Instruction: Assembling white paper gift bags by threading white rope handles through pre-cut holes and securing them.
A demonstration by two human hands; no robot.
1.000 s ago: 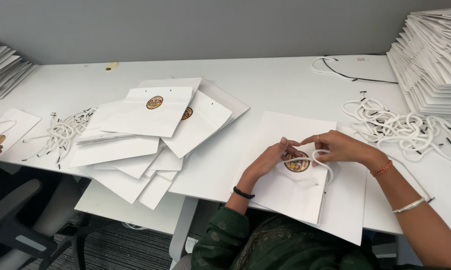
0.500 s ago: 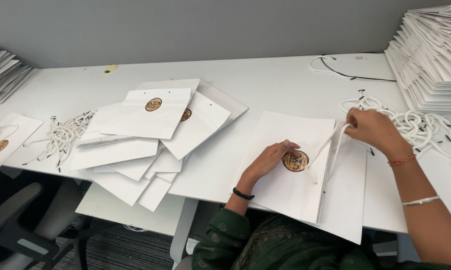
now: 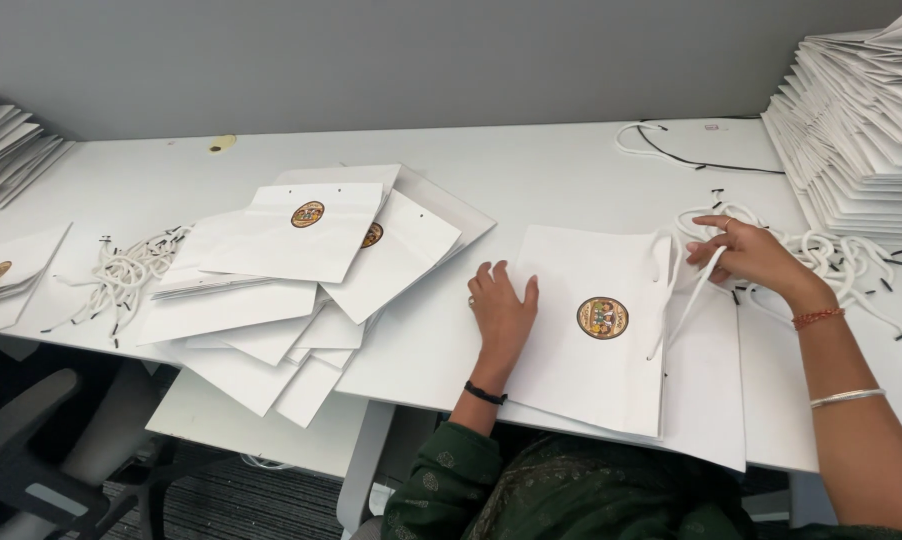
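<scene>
A flat white paper bag (image 3: pixel 591 370) with a round gold and brown emblem lies on the white table (image 3: pixel 531 180) in front of me. My left hand (image 3: pixel 501 312) rests flat, fingers spread, on the bag's left edge. My right hand (image 3: pixel 753 256) is at the bag's upper right corner, fingers pinched on a white cord (image 3: pixel 683 300) that runs down across the bag. Just right of that hand lies a loose heap of white cords (image 3: pixel 841 262) with black tips.
A spread pile of finished flat bags (image 3: pixel 301 290) covers the table's left-centre. More cords (image 3: pixel 126 272) lie left of it. A tall stack of white bags (image 3: pixel 861 130) stands at the right, another stack (image 3: pixel 6 150) at far left. A chair (image 3: pixel 41 450) sits below left.
My left hand slid left off the emblem to the bag's left edge and flattened. My right hand went from the emblem out to the cord heap, drawing a cord.
</scene>
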